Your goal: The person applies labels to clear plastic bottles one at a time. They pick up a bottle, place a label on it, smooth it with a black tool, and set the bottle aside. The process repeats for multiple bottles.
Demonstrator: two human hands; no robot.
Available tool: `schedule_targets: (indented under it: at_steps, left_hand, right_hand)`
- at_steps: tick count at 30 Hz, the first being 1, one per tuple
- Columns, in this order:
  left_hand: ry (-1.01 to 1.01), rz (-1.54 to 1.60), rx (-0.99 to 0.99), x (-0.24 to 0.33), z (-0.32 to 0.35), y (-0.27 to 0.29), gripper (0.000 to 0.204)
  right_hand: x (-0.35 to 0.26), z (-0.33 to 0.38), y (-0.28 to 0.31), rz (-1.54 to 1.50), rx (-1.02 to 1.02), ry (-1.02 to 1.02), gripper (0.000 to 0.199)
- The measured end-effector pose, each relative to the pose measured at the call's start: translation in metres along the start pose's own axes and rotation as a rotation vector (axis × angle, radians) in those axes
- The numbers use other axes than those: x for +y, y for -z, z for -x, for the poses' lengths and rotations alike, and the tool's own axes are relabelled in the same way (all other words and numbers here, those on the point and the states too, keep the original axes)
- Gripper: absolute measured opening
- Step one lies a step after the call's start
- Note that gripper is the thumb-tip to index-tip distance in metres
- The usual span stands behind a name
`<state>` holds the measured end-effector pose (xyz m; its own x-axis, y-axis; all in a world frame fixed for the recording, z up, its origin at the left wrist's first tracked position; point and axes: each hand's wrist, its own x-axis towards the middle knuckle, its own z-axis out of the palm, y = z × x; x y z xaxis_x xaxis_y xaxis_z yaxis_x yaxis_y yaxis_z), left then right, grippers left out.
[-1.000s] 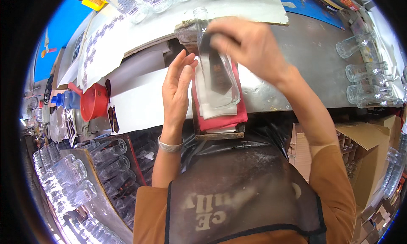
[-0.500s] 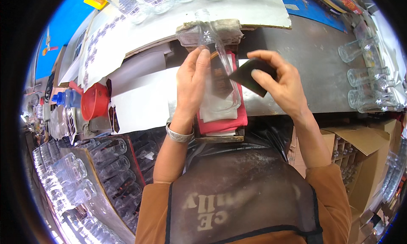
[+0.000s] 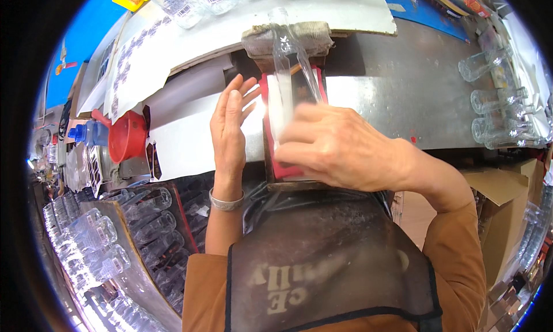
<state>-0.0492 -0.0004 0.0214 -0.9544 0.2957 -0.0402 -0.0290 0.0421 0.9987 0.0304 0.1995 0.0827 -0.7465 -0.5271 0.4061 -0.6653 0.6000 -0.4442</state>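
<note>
A clear glass bottle (image 3: 282,46) lies on a narrow stand, its neck on a rolled cloth (image 3: 259,41) at the far end. Dark material shows through its middle, and red cloth (image 3: 266,93) lies under it. My right hand (image 3: 345,150) is over the bottle's near end, fingers curled and blurred; whatever they hold is hidden. Left of the bottle, my left hand (image 3: 230,130) is raised and holds nothing, its fingers apart. The dark square piece seen earlier is not visible.
Several clear glasses (image 3: 487,67) lie at the right edge of the metal table (image 3: 397,95). More glassware stands on the white board (image 3: 345,12) at the back. On the left are a red dipper (image 3: 128,137) and racked bottles (image 3: 152,225). A cardboard box (image 3: 501,185) sits lower right.
My left hand has let go of the bottle and moved left, opening. My right hand has swung left over the bottle's near end, and the dark square piece has gone from sight.
</note>
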Motion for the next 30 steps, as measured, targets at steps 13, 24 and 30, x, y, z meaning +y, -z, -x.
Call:
schedule_targets:
  at_steps: [13, 24, 30]
  left_hand:
    - [-0.311, -0.514, -0.444, 0.005, 0.045, 0.001, 0.110]
    - [-0.539, -0.571, -0.112, -0.014, 0.044, -0.037, 0.111]
    - [-0.382, -0.103, -0.241, -0.009, 0.045, -0.040, 0.118]
  right_hand:
    - [0.000, 0.056, -0.002, -0.494, 0.117, -0.172, 0.023]
    - [0.005, 0.023, 0.005, -0.178, 0.168, -0.053, 0.031]
    - [0.032, 0.059, 0.007, -0.971, 0.272, -0.867, 0.039]
